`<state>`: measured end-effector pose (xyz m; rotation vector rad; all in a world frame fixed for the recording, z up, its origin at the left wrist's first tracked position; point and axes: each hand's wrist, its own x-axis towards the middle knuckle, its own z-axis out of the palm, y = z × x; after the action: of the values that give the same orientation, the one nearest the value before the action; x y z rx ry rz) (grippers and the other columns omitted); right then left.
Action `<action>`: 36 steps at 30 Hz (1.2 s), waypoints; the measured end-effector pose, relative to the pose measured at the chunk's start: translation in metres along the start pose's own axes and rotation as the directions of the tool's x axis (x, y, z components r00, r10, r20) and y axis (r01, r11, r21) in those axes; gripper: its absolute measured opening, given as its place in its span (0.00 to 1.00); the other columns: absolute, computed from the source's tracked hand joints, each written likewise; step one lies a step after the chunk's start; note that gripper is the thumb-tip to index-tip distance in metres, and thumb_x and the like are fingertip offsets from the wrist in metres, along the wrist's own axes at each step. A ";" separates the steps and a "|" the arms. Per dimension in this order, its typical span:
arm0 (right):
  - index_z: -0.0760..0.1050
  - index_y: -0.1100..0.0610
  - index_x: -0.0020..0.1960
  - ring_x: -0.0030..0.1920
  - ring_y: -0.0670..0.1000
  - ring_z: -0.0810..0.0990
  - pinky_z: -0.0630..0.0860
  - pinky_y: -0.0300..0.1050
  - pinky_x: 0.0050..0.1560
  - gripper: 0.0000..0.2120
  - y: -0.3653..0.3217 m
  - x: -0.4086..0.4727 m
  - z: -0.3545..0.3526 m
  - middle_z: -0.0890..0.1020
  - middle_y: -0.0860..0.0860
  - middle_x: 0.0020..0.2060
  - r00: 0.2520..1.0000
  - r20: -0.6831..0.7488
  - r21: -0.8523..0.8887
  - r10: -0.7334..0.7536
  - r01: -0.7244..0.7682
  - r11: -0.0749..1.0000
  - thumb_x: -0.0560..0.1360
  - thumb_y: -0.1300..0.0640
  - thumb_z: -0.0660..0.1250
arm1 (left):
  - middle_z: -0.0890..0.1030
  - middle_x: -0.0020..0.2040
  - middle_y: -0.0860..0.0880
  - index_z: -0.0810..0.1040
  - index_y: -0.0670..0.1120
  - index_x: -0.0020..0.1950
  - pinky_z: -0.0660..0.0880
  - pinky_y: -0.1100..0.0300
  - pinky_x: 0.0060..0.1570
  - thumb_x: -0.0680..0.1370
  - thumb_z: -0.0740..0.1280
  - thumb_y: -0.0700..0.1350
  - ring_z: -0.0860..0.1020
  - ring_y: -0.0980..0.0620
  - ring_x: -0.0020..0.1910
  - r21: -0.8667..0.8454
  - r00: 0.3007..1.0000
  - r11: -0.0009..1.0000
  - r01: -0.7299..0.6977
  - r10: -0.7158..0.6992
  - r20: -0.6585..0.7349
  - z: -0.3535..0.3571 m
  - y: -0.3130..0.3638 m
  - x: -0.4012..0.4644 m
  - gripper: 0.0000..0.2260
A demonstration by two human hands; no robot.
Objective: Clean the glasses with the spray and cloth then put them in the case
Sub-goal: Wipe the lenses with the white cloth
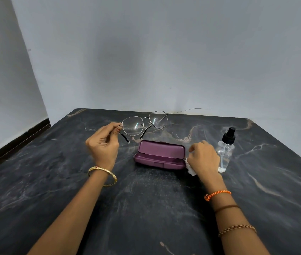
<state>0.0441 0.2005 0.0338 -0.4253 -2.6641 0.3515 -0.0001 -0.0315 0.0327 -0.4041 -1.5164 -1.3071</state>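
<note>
The right hand [204, 159] covers most of the white cloth [191, 170]; only a crumpled corner shows beside the case [160, 156]. It also hides the lower left side of the spray bottle [226, 151]. The bench [146, 208] runs out of frame below and at both sides, as do both forearms.

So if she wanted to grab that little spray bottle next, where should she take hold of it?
Probably around the clear body of the spray bottle, just below the black pump, coming from its left with the right hand, which is right beside it. The bottle stands upright and round, so fingers can wrap it, leaving the pump top free for pressing.
</note>
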 end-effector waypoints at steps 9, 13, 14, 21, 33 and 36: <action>0.81 0.60 0.50 0.40 0.47 0.78 0.72 0.33 0.41 0.09 -0.018 -0.004 -0.005 0.84 0.55 0.43 0.959 -0.281 0.609 0.029 0.155 0.778 0.75 0.61 0.62 | 0.80 0.40 0.47 0.81 0.34 0.45 0.74 0.74 0.40 0.70 0.69 0.30 0.78 0.67 0.40 0.023 0.992 0.994 -0.102 0.100 0.071 0.003 0.014 -0.002 0.06; 0.80 0.57 0.51 0.38 0.41 0.78 0.73 0.27 0.41 0.10 -0.025 -0.005 -0.005 0.81 0.45 0.37 0.976 -0.156 0.854 0.149 0.057 0.517 0.77 0.58 0.61 | 0.80 0.42 0.46 0.81 0.33 0.44 0.75 0.74 0.45 0.67 0.69 0.25 0.78 0.58 0.41 0.030 0.960 0.970 -0.240 0.233 0.156 0.006 0.023 -0.007 0.08; 0.80 0.56 0.51 0.41 0.44 0.80 0.75 0.32 0.46 0.10 -0.026 -0.005 -0.005 0.82 0.47 0.39 0.982 -0.100 0.903 0.163 0.021 0.429 0.77 0.58 0.61 | 0.80 0.42 0.46 0.81 0.33 0.43 0.75 0.74 0.45 0.66 0.69 0.24 0.78 0.57 0.41 0.026 0.949 0.963 -0.270 0.261 0.175 0.007 0.024 -0.009 0.09; 0.80 0.58 0.41 0.33 0.40 0.81 0.78 0.31 0.36 0.11 -0.025 -0.002 -0.010 0.83 0.49 0.34 0.979 0.136 0.990 0.152 -0.142 0.024 0.77 0.62 0.60 | 0.82 0.39 0.43 0.81 0.33 0.42 0.74 0.74 0.46 0.61 0.69 0.18 0.79 0.55 0.41 0.042 0.925 0.946 -0.322 0.305 0.227 0.009 0.028 -0.012 0.16; 0.78 0.56 0.42 0.29 0.40 0.80 0.77 0.32 0.32 0.08 -0.026 -0.003 -0.013 0.84 0.46 0.27 0.968 0.222 0.971 0.119 -0.209 -0.117 0.76 0.62 0.62 | 0.80 0.41 0.45 0.81 0.32 0.42 0.74 0.73 0.45 0.66 0.69 0.23 0.79 0.57 0.40 -0.008 0.957 0.976 -0.216 0.213 0.195 0.010 0.029 -0.012 0.09; 0.78 0.56 0.42 0.29 0.40 0.80 0.77 0.31 0.31 0.08 -0.025 -0.003 -0.012 0.84 0.46 0.27 0.966 0.232 0.969 0.112 -0.219 -0.118 0.76 0.62 0.62 | 0.81 0.41 0.45 0.81 0.34 0.45 0.75 0.72 0.43 0.67 0.69 0.26 0.79 0.61 0.41 -0.057 0.975 0.990 -0.132 0.140 0.175 0.012 0.029 -0.015 0.08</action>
<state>0.0458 0.1788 0.0507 -0.1737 -1.4818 2.2945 0.0230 -0.0053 0.0371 -0.6580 -1.5799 -1.2249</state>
